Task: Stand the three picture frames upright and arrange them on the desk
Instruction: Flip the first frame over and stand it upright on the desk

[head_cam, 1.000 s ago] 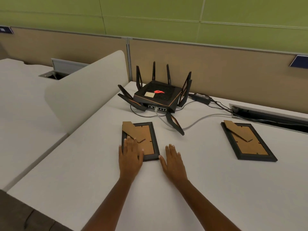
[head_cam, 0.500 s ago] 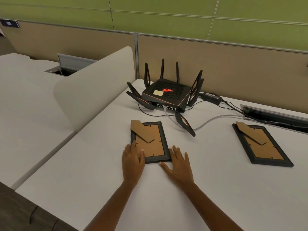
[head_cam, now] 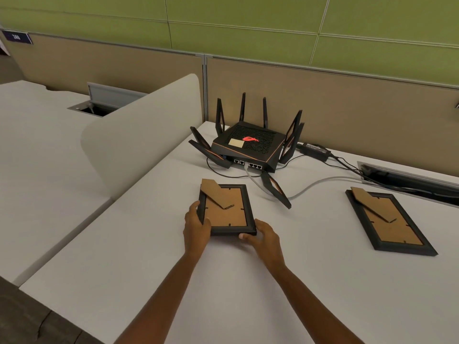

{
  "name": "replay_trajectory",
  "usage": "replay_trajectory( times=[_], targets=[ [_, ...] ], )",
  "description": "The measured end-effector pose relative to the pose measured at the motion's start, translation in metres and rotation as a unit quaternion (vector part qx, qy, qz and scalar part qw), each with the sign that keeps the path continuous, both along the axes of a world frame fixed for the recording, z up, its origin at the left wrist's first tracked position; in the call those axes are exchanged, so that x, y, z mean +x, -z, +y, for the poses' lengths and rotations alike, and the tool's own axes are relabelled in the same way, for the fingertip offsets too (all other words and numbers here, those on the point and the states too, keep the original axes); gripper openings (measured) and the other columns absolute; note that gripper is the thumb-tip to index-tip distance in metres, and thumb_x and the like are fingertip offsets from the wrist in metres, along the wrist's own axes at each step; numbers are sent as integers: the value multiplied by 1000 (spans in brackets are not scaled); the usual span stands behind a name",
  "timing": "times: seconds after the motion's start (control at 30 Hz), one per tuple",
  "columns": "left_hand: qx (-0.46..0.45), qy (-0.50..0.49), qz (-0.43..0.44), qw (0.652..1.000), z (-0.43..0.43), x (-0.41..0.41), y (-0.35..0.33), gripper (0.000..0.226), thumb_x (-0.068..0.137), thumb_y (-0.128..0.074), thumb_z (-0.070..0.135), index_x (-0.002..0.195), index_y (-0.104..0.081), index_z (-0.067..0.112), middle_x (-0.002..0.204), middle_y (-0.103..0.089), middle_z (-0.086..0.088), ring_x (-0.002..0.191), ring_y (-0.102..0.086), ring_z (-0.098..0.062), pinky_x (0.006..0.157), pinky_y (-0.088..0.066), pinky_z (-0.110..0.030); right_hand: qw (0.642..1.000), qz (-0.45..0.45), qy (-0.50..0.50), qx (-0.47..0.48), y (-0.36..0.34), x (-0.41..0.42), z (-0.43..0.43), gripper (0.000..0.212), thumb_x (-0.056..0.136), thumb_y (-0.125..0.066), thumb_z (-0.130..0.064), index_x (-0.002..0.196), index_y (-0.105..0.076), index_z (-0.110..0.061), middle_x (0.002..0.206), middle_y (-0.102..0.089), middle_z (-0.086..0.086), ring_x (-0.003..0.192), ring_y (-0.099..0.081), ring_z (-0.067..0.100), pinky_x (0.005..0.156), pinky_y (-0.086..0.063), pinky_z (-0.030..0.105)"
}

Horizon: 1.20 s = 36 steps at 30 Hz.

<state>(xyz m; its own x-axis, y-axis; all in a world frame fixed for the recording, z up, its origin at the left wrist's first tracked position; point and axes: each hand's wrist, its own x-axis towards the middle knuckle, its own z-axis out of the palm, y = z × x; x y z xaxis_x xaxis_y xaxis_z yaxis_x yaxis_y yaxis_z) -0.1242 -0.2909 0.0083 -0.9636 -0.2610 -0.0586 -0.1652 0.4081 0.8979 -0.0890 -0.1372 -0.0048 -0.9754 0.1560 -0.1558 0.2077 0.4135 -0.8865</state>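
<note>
A black picture frame point(head_cam: 227, 209) lies face down on the white desk point(head_cam: 223, 281), its brown cardboard back and folded stand showing. My left hand point(head_cam: 196, 225) grips its near left corner and left edge. My right hand point(head_cam: 265, 238) holds its near right corner, thumb against the front edge. The frame's near edge looks slightly raised off the desk. A second black picture frame point(head_cam: 390, 219) lies face down at the right, untouched. A third frame is not in view.
A black router point(head_cam: 248, 146) with several antennas sits behind the held frame, one antenna point(head_cam: 274, 189) lying low beside it. Cables point(head_cam: 320, 182) run right to a cable slot point(head_cam: 409, 177). A curved white divider point(head_cam: 144, 130) stands at the left; partition panels close off the back.
Both hands went from resting flat by the frame's near edge to closing on its two near corners. The near edge has lifted a little.
</note>
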Motion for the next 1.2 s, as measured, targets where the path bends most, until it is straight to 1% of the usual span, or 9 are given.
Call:
replay_trajectory(
  times=[0.17,0.37,0.53,0.73,0.83,0.93,1.03,1.07,1.2],
  targets=[
    [171,-45,-21,984,-7,-16,-30,39,89,-47,-3,127,-45,3,133,-49,-24,118,-51,-39,98,-47,-45,999,46,-16,-19,-21,-6,1,59,81,-65,-18,132,-39,-7,142,-42,13,128,-42,27,104,-37,33],
    [297,-89,-84,947,-12,-25,-70,35,89,-45,-5,124,-49,-5,132,-48,-25,110,-53,-39,79,-48,-39,994,92,-47,-21,-41,-12,5,61,82,-61,-3,135,-33,-11,144,-39,13,128,-43,24,101,-37,29],
    [314,-36,-106,943,-5,-13,-95,34,88,-50,-2,120,-50,-10,127,-52,-28,99,-55,-34,81,-47,-39,986,161,-31,18,-54,-17,13,66,81,-61,-2,138,-28,-11,147,-32,14,134,-34,27,107,-35,41],
    [288,40,-124,949,7,-6,-125,28,88,-50,0,113,-55,-11,121,-56,-29,92,-57,-31,79,-49,-38,965,242,-20,102,-64,-18,41,28,81,-57,4,109,-56,0,124,-56,21,124,-46,32,111,-26,35],
    [285,86,-113,948,13,-5,-135,25,89,-50,3,110,-56,-9,117,-58,-30,82,-61,-28,67,-56,-31,959,277,7,63,-68,-8,48,17,84,-53,3,100,-59,0,110,-63,16,108,-52,16,114,-23,50],
    [281,127,-113,944,21,-5,-139,41,96,-37,27,115,-54,-5,103,-61,-24,70,-63,-26,48,-56,-20,951,304,45,36,-74,0,51,11,84,-55,-1,95,-58,-3,95,-61,2,91,-51,-1,104,-37,43],
    [278,142,-118,943,30,-7,-136,62,94,-20,50,124,-47,3,104,-62,-22,79,-63,-30,48,-55,-23,945,316,81,27,-83,7,57,8,83,-59,-12,87,-53,-15,83,-58,0,77,-53,11,76,-40,9],
    [275,148,-117,943,33,-6,-134,66,93,-17,53,125,-47,4,111,-61,-24,81,-62,-30,51,-55,-26,943,318,98,24,-85,9,59,9,82,-60,-16,85,-51,-18,82,-58,-1,76,-52,12,68,-39,6],
    [252,177,-100,946,47,-1,-125,70,92,-11,54,120,-53,4,121,-59,-22,83,-62,-26,64,-49,-27,936,310,163,-27,-90,15,70,14,84,-58,-11,88,-49,-21,84,-59,-8,80,-57,13,62,-46,18]
  ],
)
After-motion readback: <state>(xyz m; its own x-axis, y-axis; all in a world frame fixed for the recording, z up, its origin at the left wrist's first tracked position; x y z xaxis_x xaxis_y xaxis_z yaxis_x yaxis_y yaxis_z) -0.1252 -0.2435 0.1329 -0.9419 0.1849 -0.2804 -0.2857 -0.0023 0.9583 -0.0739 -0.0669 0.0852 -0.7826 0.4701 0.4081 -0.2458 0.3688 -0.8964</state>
